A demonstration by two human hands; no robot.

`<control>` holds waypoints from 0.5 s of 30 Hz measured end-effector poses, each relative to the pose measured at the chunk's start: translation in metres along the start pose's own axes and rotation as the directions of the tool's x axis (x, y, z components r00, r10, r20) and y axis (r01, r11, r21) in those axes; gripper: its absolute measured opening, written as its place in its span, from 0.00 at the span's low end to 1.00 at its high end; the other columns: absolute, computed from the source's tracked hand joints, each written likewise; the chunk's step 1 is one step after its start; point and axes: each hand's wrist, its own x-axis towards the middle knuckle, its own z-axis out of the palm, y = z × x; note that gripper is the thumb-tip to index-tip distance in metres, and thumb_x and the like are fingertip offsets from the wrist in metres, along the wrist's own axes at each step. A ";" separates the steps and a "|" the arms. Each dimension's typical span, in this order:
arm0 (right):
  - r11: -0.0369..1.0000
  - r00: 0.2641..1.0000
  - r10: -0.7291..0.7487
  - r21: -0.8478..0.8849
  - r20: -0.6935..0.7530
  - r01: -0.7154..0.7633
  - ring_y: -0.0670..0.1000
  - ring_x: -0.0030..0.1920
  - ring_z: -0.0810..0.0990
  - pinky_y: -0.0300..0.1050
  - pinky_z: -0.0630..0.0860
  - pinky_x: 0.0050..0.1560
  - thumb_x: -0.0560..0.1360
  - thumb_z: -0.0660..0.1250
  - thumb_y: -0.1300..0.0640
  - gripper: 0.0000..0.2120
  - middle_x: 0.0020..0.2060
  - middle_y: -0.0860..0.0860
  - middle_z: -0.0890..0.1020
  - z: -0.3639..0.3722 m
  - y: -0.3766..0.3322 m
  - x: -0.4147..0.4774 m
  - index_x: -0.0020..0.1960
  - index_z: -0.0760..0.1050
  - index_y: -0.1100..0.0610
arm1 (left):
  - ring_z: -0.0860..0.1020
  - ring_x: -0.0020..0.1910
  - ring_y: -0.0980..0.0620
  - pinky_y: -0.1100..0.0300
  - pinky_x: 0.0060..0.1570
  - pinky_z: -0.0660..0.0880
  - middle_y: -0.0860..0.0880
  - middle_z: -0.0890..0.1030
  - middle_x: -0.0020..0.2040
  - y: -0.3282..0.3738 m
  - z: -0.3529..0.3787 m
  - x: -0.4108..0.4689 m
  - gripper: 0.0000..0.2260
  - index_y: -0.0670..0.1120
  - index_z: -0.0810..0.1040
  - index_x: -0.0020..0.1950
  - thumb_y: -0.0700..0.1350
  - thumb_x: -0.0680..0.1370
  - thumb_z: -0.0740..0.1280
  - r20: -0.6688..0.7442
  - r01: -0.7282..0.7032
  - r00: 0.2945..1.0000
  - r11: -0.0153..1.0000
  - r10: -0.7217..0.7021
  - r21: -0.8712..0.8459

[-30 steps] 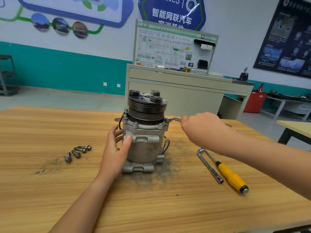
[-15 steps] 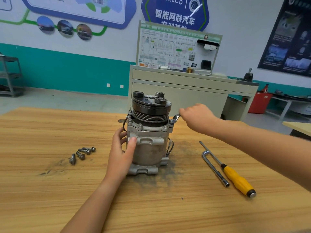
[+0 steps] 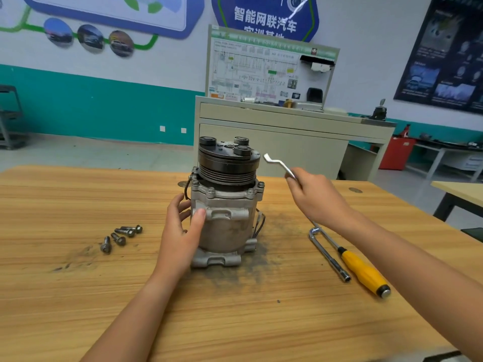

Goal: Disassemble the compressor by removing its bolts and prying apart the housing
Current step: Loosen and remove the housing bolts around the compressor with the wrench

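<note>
Compressor (image 3: 227, 231) stands upright on its mounting foot (image 3: 217, 258) in the middle of the wooden table (image 3: 78, 309), with the black pulley (image 3: 227, 165) on top and dark grit (image 3: 261, 270) on the wood around the base. Head view, the only one. Left hand (image 3: 180, 236) holds the cast body from the left: thumb pressed on the near face, fingers curled round the far-left flank. Right hand (image 3: 316, 199) is closed round the shank of a bent flat pry tool (image 3: 278, 164). The tool's tip hangs in the air just right of the pulley and touches nothing. A few loose bolts (image 3: 121, 236) lie clustered well to the left. Several bolt heads (image 3: 211, 189) show seated in the upper flange. An L-shaped socket wrench (image 3: 328, 254) and a yellow-handled screwdriver (image 3: 363, 270) lie side by side on the right, near the right forearm. Handling, judged: cast metal, heavy and rigid, so it should not give under a firm hold. It is tall for its footprint with the pulley's weight up high, so sideways prying could tip it. The surface looks dusty, possibly oily, so expect slip. Best hold is low on the body or on the cast lug, pressing down, with fingers clear of the flange seam where a tool tip would enter.
</note>
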 end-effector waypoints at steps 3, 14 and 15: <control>0.988 0.998 -0.020 -0.150 0.060 0.029 0.51 0.33 0.74 0.45 0.71 0.31 0.80 0.54 0.54 0.10 0.33 0.49 0.75 -0.007 -0.002 -0.013 0.56 0.72 0.55 | 0.70 0.53 0.71 0.80 0.42 0.67 0.55 0.71 0.60 0.001 0.001 0.000 0.22 0.51 0.61 0.72 0.48 0.79 0.61 -0.002 0.001 1.000 1.000 -0.001 0.003; 0.745 0.961 -0.060 -0.629 0.270 0.223 0.49 0.27 0.63 0.41 0.62 0.24 0.76 0.58 0.66 0.10 0.27 0.49 0.61 -0.026 -0.040 -0.010 0.55 0.71 0.59 | 0.71 0.55 0.68 0.73 0.46 0.66 0.55 0.71 0.62 0.003 0.000 -0.003 0.23 0.51 0.61 0.72 0.51 0.78 0.61 0.000 0.014 1.000 1.000 -0.014 -0.003; 0.716 0.954 -0.075 -0.651 0.290 0.254 0.49 0.26 0.61 0.41 0.61 0.23 0.76 0.59 0.66 0.10 0.27 0.50 0.60 -0.026 -0.044 -0.011 0.56 0.71 0.61 | 0.70 0.54 0.69 0.73 0.46 0.66 0.55 0.71 0.62 0.003 0.001 -0.003 0.23 0.52 0.61 0.72 0.51 0.78 0.61 0.000 0.017 1.000 1.000 -0.017 -0.003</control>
